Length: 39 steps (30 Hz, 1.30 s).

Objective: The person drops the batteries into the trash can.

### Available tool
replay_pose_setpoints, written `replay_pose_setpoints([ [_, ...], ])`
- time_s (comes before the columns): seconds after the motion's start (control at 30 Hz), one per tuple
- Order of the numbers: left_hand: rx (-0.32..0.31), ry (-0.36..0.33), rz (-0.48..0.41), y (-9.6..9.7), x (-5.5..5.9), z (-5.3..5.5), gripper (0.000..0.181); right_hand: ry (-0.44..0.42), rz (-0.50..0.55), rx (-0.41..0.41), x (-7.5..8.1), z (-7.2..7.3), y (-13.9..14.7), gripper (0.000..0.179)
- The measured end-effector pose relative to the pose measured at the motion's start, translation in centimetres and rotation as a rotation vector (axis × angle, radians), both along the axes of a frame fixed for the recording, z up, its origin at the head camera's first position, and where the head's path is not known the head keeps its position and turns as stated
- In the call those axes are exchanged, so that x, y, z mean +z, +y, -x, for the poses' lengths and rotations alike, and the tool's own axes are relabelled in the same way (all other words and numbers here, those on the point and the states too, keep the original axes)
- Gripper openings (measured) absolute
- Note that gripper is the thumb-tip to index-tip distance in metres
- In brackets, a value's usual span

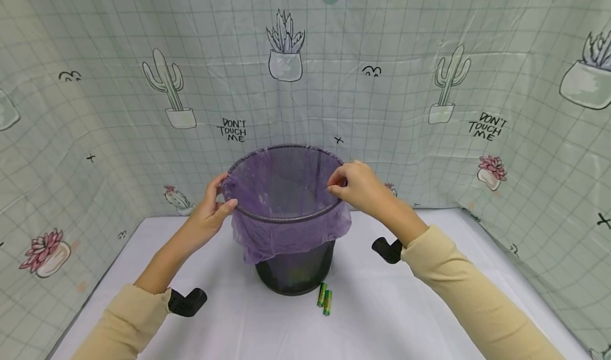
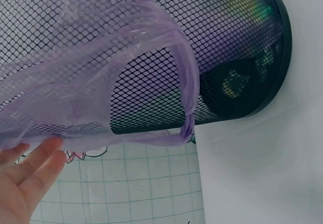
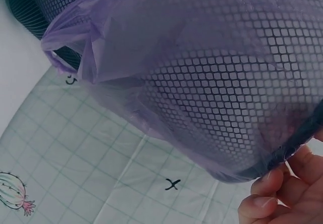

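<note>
A black mesh trash bin [image 1: 296,283] stands upright, lined with a thin purple trash bag [image 1: 291,240] folded down over its rim. At the left side of the rim my left hand [image 1: 210,211] rests against bin and bag, thumb at the near edge. In the left wrist view, the straight fingers [image 2: 43,166] touch the bag's outside. On the right side my right hand [image 1: 358,187] pinches the bag at the rim, thumb and index finger reaching over the inside. Curled fingertips [image 3: 267,183] meet the dark rim in the right wrist view.
Two green batteries [image 1: 327,303] lie on the white table [image 1: 229,323] in front of the bin. A gridded cloth [image 1: 382,100] printed with cacti hangs behind and at both sides. Black wrist mounts [image 1: 188,302] stick out from both sleeves.
</note>
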<state>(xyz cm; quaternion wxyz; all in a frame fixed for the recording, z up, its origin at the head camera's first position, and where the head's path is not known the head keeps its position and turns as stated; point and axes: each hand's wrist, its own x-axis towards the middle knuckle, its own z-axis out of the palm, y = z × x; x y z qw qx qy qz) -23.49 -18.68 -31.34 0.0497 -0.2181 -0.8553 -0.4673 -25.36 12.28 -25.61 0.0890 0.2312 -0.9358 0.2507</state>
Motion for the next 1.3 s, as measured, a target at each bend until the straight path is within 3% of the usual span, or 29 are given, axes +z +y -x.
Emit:
replay_pose_setpoints([
  [0.33,0.008,-0.012,0.012,-0.1,0.1,-0.2,0.065,0.075,0.087,-0.006,-1.0,-0.3,0.2,0.01],
  [0.57,0.014,-0.002,0.024,-0.2,0.1,-0.2,0.066,0.123,0.385,-0.098,-3.4,-1.3,0.7,0.014],
  [0.67,0.012,0.004,0.02,-0.1,0.1,-0.1,0.066,0.107,0.506,-0.139,-5.0,-2.0,0.9,0.016],
  [0.77,0.006,0.006,0.013,-0.1,0.0,0.0,0.065,0.065,0.56,-0.164,-6.8,-2.8,1.1,0.017],
  [1.03,0.024,-0.002,0.029,-0.1,0.2,-0.1,0.066,-0.067,0.526,-0.161,-11.7,-4.1,1.4,0.007],
  [1.3,0.018,-0.002,0.017,-0.1,0.0,0.0,0.065,-0.188,0.436,-0.146,-15.3,-4.7,1.3,0.005],
])
